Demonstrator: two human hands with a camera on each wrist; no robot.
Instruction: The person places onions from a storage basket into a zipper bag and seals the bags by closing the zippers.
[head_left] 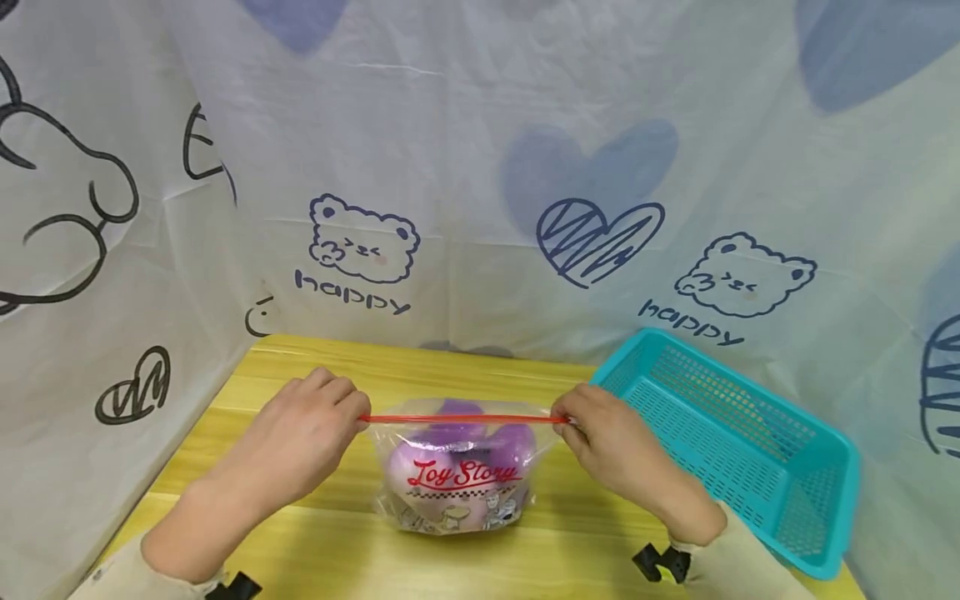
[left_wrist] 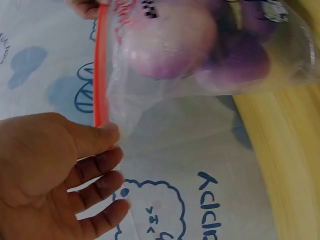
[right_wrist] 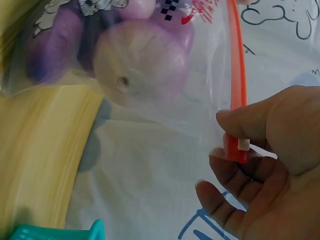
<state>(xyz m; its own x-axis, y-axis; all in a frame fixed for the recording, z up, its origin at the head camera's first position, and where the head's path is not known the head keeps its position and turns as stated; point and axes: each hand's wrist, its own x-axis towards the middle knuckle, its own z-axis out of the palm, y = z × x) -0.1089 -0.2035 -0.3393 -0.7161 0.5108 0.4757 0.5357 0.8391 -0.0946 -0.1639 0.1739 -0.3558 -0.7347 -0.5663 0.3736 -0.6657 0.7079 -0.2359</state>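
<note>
A clear zip bag (head_left: 457,508) with a red zip strip and red "Toy Story" lettering is upright over the yellow wood-grain table. Inside are several round, purple-and-pale things (right_wrist: 142,62) resembling onions; one has a small dark spot. My left hand (head_left: 303,437) pinches the left end of the strip between thumb and forefinger, its other fingers (left_wrist: 107,185) loosely bent. At the opposite end, my right hand (head_left: 615,446) pinches the strip beside a small whitish piece (right_wrist: 243,144). The strip runs straight between both hands, and the bag's mouth looks flat along it.
A turquoise perforated basket (head_left: 840,500) stands on the right of the table (head_left: 300,550), close beside my right forearm. Behind and to the left hangs a pale cloth (head_left: 465,167) printed with bears and hearts, meeting the table's far edge.
</note>
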